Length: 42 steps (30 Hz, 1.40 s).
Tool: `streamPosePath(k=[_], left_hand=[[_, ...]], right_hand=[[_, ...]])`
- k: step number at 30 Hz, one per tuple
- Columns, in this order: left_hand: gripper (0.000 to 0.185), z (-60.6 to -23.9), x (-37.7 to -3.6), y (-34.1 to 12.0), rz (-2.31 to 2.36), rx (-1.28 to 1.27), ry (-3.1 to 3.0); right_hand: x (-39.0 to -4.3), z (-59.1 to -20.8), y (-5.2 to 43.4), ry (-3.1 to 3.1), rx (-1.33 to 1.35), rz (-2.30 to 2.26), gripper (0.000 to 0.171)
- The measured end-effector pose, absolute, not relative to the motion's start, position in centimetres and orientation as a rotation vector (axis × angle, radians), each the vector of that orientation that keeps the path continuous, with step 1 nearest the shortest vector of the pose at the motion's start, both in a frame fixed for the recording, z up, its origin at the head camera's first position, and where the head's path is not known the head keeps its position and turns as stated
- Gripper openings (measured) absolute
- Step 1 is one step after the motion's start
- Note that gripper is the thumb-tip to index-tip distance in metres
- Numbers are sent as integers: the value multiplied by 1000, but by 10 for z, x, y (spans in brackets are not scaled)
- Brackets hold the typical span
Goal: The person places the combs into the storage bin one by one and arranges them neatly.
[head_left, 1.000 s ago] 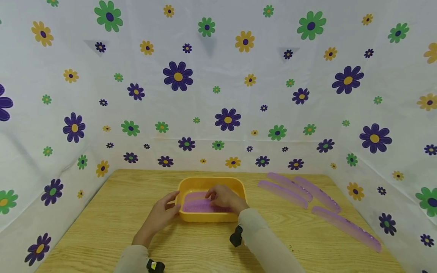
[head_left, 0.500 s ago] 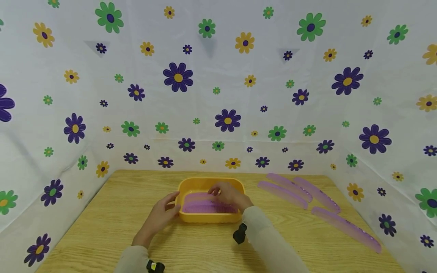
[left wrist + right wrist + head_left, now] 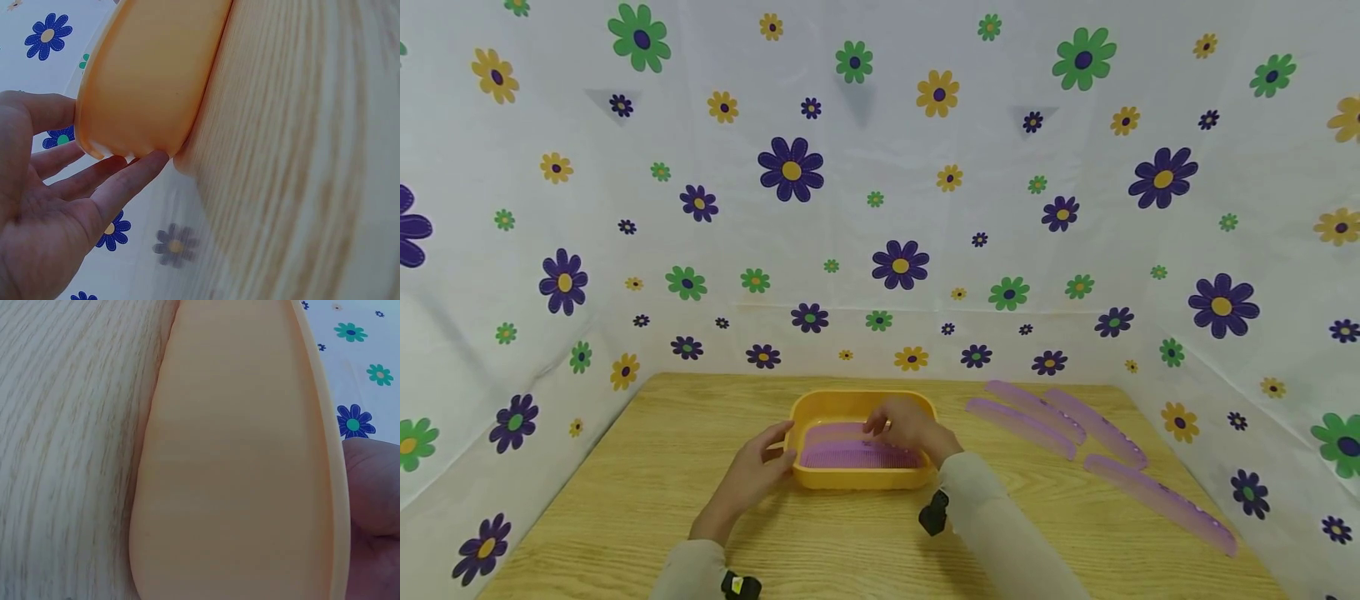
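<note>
A yellow plastic tray stands on the wooden table, with purple combs lying flat inside, teeth toward the near wall. How many lie there is hard to tell. My left hand touches the tray's left end, its fingertips resting on the outer wall. Over the tray's right half is my right hand, fingers loosely bent just above the combs, with a small gap showing between thumb and finger. The tray's wall hides most of that hand in the right wrist view.
Several more purple combs lie on the table to the right, among them one comb close to the tray and another comb near the right edge. A white flowered cloth encloses the back and sides.
My right hand has shifted slightly right inside the tray, uncovering more of the front comb. The left hand and the tray have stayed in place.
</note>
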<state>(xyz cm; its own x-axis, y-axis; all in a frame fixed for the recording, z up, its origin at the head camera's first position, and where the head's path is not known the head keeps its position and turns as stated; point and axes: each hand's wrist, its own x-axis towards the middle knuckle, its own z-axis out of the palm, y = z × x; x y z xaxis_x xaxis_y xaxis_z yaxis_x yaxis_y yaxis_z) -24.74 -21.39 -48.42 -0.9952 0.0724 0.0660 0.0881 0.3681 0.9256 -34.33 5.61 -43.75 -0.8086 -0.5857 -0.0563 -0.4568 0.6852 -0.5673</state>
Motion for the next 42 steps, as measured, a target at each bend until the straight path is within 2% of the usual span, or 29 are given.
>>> streamPosePath(k=[29, 37, 42], left_hand=[[55, -486, -249, -215, -1742, -175, -2590], [55, -486, -250, -216, -1755, -190, -2577], [55, -487, -251, -216, -1743, -192, -2582]], right_hand=[[-340, -447, 51, 2544, -785, -823, 25], [-338, -431, 63, 2574, -715, -831, 22], [-342, -422, 74, 2621, -782, -801, 24]])
